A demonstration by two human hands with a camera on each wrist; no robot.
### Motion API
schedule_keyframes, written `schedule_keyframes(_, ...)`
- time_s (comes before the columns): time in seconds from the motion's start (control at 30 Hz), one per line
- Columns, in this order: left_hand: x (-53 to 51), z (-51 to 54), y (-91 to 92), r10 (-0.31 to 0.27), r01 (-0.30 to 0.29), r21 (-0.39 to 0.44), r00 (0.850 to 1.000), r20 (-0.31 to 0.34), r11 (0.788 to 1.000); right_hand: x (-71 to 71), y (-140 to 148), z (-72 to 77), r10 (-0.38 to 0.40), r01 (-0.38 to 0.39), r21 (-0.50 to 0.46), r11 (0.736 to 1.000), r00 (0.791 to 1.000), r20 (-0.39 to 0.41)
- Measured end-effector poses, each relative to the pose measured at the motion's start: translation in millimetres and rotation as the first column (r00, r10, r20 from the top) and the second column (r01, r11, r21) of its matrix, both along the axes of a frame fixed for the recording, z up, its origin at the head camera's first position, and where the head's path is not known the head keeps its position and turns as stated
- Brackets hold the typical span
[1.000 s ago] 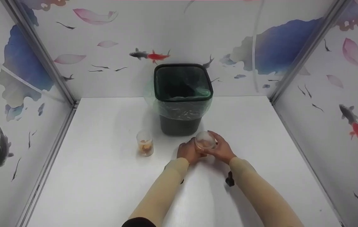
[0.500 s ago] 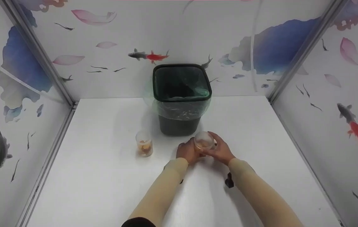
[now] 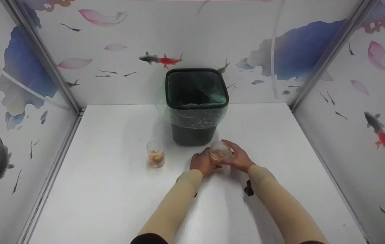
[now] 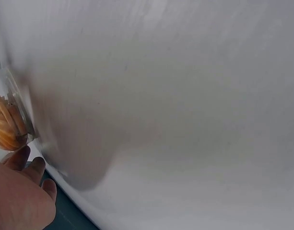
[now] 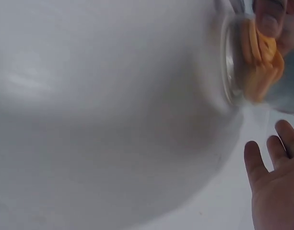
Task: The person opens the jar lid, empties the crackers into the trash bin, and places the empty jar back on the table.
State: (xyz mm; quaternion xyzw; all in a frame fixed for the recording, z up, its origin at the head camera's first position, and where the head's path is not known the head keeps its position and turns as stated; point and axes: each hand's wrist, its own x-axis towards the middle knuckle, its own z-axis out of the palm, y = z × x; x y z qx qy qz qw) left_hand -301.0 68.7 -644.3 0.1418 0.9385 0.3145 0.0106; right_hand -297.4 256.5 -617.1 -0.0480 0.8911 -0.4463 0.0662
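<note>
Two hands on one clear cup, bin just beyond

Nearest, beige sleeves (image 3: 168,206) reach in over the white, smooth-topped bench (image 3: 111,196). The left hand (image 3: 200,164) grips the side of a clear, round, plastic-looking cup (image 3: 220,153); the right hand (image 3: 241,162) pinches it from the other side between thumb and forefinger, its remaining fingers (image 5: 254,160) extended and clear of the wall. Curved orange pieces (image 5: 261,62) lie inside. Whether the base touches the bench cannot be told.

If one hand lets go early, the cup could tip and spill; squeezing from both sides could buckle a thin wall.

Left of the hands stands a second clear cup (image 3: 155,154) with orange contents, liable to be knocked by a careless leftward sweep.

Farther back, a dark square-mouthed bin (image 3: 192,135) wears a greenish translucent liner (image 3: 195,118); a low lift could catch that loose film. Behind rises a fish-printed wall (image 3: 118,88).
</note>
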Motion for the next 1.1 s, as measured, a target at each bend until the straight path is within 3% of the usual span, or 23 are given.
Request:
schedule_keyframes(0.13,0.9,0.2,-0.1,-0.008,0.008,0.009,1.0,0.008,1.0,2.0,0,2.3,0.019,-0.019,0.0,1.0,1.0,-0.008)
schedule_keyframes(0.3,-0.4,-2.7,-1.6,-0.009,0.009,0.014,1.0,0.022,1.0,11.4,-9,-4.2,-0.046,0.044,-0.045,0.998,0.998,-0.048)
schedule_keyframes(0.5,-2.4,-5.3,-0.9,-0.007,0.007,0.002,1.0,-0.005,1.0,12.8,-18,-9.7,-0.123,0.113,-0.099,0.989,0.988,-0.099)
schedule_keyframes(0.63,-2.8,-5.2,0.4,-0.004,0.004,0.001,1.0,-0.004,1.0,9.0,-12,-8.0,-0.098,0.091,-0.103,0.991,0.992,-0.073)
schedule_keyframes(0.87,-2.1,-3.3,0.6,-0.001,0.001,0.018,1.0,-0.001,1.0,2.4,-2,1.4,0.01,-0.013,-0.052,0.999,0.999,-0.042)
schedule_keyframes(1.1,-1.5,-2.8,-0.6,0.0,0.0,0.002,1.0,-0.014,1.0,11.6,-8,-0.8,-0.042,0.04,-0.03,0.999,0.997,-0.064)
